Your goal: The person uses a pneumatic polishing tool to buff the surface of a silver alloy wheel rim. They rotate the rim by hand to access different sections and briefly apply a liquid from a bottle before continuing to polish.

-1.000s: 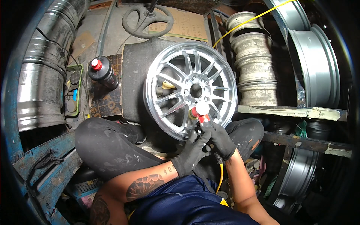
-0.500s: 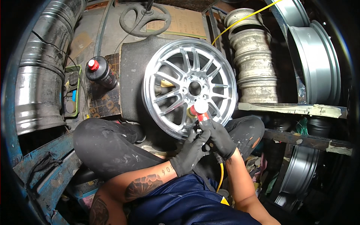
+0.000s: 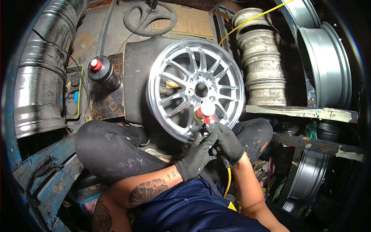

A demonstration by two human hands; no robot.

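Observation:
A bright silver multi-spoke wheel rim (image 3: 185,68) leans face up between my knees, on a dark mat. Against the spokes below its hub sits a small red air polisher (image 3: 209,118), white on top, with a round yellowish pad. My right hand (image 3: 228,145), in a dark glove, wraps the polisher's body. A yellow air hose (image 3: 228,178) runs down below that hand. My left hand (image 3: 196,157), also gloved, is closed against the tool's handle, its fingers meeting those of my right hand. Its grip is partly hidden.
A black bottle with a red cap (image 3: 105,73) stands left of the rim, by a green-edged tray (image 3: 80,110). Beyond lies a steering wheel (image 3: 173,24). Stacked grey rims (image 3: 264,65) rise at the right above a metal ledge (image 3: 301,113); large steel rims (image 3: 40,94) line the left.
The polisher and both hands have shifted very slightly to the right; my grip looks the same. The rim stays in place.

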